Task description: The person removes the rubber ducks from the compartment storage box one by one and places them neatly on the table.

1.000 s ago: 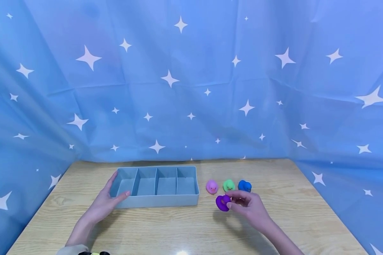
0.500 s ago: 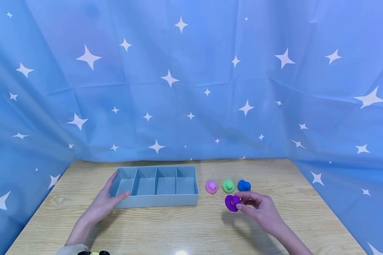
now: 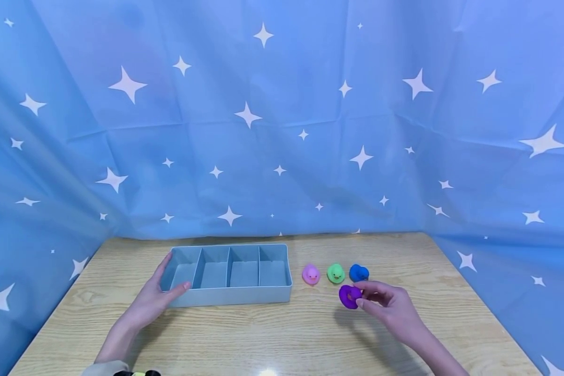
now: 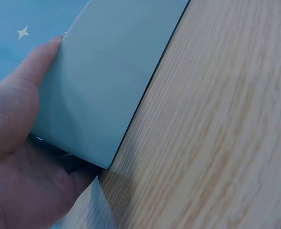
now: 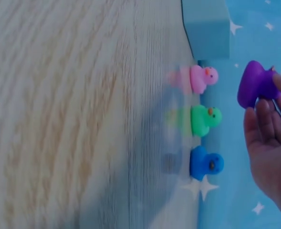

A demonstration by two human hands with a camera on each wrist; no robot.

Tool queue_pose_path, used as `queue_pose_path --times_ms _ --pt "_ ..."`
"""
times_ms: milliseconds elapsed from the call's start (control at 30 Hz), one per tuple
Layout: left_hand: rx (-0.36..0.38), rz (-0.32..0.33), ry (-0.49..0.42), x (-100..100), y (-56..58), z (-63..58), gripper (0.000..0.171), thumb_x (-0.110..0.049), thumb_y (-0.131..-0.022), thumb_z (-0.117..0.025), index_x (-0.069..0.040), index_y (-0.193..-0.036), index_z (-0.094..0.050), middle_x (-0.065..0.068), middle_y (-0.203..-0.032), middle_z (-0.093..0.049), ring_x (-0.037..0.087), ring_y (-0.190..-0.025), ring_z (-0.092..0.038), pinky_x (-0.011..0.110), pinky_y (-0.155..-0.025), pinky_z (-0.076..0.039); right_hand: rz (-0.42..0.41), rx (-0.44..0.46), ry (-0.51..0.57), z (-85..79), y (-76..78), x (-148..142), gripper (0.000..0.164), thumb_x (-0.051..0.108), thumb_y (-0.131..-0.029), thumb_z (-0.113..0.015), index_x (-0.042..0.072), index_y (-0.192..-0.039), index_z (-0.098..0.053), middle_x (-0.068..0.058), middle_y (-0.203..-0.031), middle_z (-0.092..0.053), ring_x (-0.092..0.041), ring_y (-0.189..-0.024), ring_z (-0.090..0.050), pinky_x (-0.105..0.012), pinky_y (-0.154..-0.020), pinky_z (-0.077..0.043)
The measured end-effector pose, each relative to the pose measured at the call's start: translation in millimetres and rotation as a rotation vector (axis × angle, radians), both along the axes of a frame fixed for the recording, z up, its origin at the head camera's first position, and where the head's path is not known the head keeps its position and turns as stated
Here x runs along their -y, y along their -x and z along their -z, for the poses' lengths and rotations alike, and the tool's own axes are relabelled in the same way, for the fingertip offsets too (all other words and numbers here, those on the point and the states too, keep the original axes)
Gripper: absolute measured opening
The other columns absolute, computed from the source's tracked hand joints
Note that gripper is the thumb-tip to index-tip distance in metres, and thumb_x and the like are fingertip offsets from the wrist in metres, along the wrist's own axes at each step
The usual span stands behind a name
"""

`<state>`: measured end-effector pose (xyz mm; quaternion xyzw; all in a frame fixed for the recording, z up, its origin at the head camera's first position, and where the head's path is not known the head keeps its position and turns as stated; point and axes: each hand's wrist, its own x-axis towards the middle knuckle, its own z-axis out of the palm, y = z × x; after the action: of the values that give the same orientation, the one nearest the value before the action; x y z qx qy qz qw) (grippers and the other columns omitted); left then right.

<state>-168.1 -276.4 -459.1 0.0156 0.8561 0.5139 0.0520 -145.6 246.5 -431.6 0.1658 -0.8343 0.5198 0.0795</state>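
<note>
My right hand (image 3: 395,308) pinches a purple rubber duck (image 3: 350,296) between thumb and fingers, raised over the table with its shadow below. In the right wrist view this purple duck (image 5: 257,85) is tilted. My left hand (image 3: 152,297) grips the left end of a blue-grey divided box (image 3: 235,296), thumb over the front rim and fingers along the end wall. The left wrist view shows the thumb against the box's long wall (image 4: 97,81). A pink duck (image 3: 311,274), a green duck (image 3: 336,273) and a blue duck (image 3: 359,272) stand in a row right of the box.
The wood-grain table (image 3: 263,339) stretches in front of the box and ducks. A blue cloth (image 3: 282,156) with white stars hangs behind the table and down both sides. Thin dividers (image 3: 227,266) split the box into several bare compartments.
My right hand has moved to the right with the purple duck, from in front of the gap between the pink and green ducks to near the blue one. The left hand stays on the box.
</note>
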Motion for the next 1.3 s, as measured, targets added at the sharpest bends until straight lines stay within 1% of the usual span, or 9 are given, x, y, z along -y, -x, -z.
queue_pose_path --times_ms 100,267,333,500,667,833,933,1067,1300 --pt "-0.005 0.006 0.001 -0.2 0.3 -0.5 0.103 -0.034 -0.101 -0.068 -0.016 -0.165 0.010 0.030 -0.167 0.005 0.058 -0.148 0.000 0.077 -0.111 -0.019 0.009 0.000 -0.008 -1.7 1.2 -4.1 0.025 -0.001 -0.089 -0.077 -0.005 -0.114 -0.073 -0.003 -0.086 -0.069 -0.010 -0.079 -0.067 -0.023 -0.069 -0.057" --pt "-0.008 0.003 -0.007 -0.5 -0.8 -1.2 0.102 -0.034 -0.101 -0.068 -0.017 -0.165 0.010 0.028 -0.168 0.005 0.058 -0.149 0.001 0.078 -0.111 -0.017 0.034 0.006 -0.013 -3.2 4.0 -11.6 0.027 -0.002 -0.088 -0.077 -0.006 -0.115 -0.073 -0.003 -0.085 -0.070 -0.009 -0.077 -0.067 -0.023 -0.065 -0.056" --pt "-0.009 0.001 -0.018 -0.6 -1.6 -1.3 0.102 -0.035 -0.101 -0.068 -0.018 -0.165 0.009 0.027 -0.168 0.006 0.056 -0.149 0.002 0.077 -0.112 -0.015 0.045 0.011 -0.006 -3.3 5.0 -14.8 0.028 -0.003 -0.088 -0.078 -0.007 -0.115 -0.072 -0.005 -0.086 -0.070 -0.009 -0.077 -0.067 -0.023 -0.063 -0.056" --pt "-0.015 0.003 -0.037 -1.0 -2.5 -1.3 0.102 -0.036 -0.100 -0.068 -0.018 -0.166 0.008 0.026 -0.168 0.007 0.056 -0.150 0.004 0.077 -0.112 -0.015 0.072 0.011 0.004 -4.0 8.6 -23.4 0.030 -0.005 -0.086 -0.078 -0.009 -0.115 -0.072 -0.012 -0.086 -0.070 -0.008 -0.078 -0.068 -0.021 -0.066 -0.057" --pt "-0.009 0.002 -0.045 -0.9 -3.1 -1.8 0.102 -0.035 -0.100 -0.068 -0.019 -0.165 0.009 0.026 -0.168 0.008 0.056 -0.150 0.004 0.077 -0.112 -0.016 0.108 0.003 -0.014 -7.0 13.8 -32.4 0.029 -0.005 -0.087 -0.078 -0.009 -0.115 -0.072 -0.010 -0.084 -0.070 -0.007 -0.079 -0.068 -0.019 -0.068 -0.056" --pt "-0.008 0.009 -0.038 0.2 -2.1 -0.4 0.102 -0.031 -0.101 -0.068 -0.018 -0.165 0.010 0.028 -0.168 0.008 0.058 -0.149 0.003 0.077 -0.111 -0.019 0.152 0.026 -0.024 -9.8 20.4 -40.4 0.030 -0.005 -0.087 -0.077 -0.010 -0.116 -0.071 -0.009 -0.085 -0.070 -0.006 -0.078 -0.068 -0.020 -0.065 -0.056" --pt "-0.003 0.010 -0.032 0.6 -1.3 0.4 0.102 -0.030 -0.101 -0.068 -0.018 -0.165 0.010 0.028 -0.167 0.008 0.058 -0.148 0.002 0.076 -0.111 -0.020 0.190 0.032 -0.045 -9.7 25.0 -45.5 0.031 -0.003 -0.087 -0.078 -0.009 -0.116 -0.072 -0.006 -0.083 -0.070 -0.005 -0.077 -0.068 -0.020 -0.063 -0.056" --pt "0.000 0.006 -0.030 0.0 -1.1 0.5 0.102 -0.031 -0.101 -0.068 -0.018 -0.165 0.010 0.027 -0.168 0.008 0.056 -0.149 0.003 0.076 -0.112 -0.018 0.229 0.043 -0.093 -7.5 30.8 -54.4 0.031 0.000 -0.088 -0.078 -0.008 -0.118 -0.072 -0.002 -0.083 -0.070 -0.003 -0.077 -0.067 -0.019 -0.063 -0.056" --pt "-0.015 0.009 -0.020 -1.0 -1.4 -0.3 0.102 -0.032 -0.101 -0.068 -0.017 -0.165 0.010 0.028 -0.168 0.007 0.057 -0.149 0.002 0.077 -0.111 -0.017 0.263 0.113 -0.161 -4.2 39.6 -72.2 0.036 0.005 -0.090 -0.077 -0.006 -0.123 -0.071 -0.008 -0.091 -0.072 -0.002 -0.080 -0.065 -0.021 -0.066 -0.056"
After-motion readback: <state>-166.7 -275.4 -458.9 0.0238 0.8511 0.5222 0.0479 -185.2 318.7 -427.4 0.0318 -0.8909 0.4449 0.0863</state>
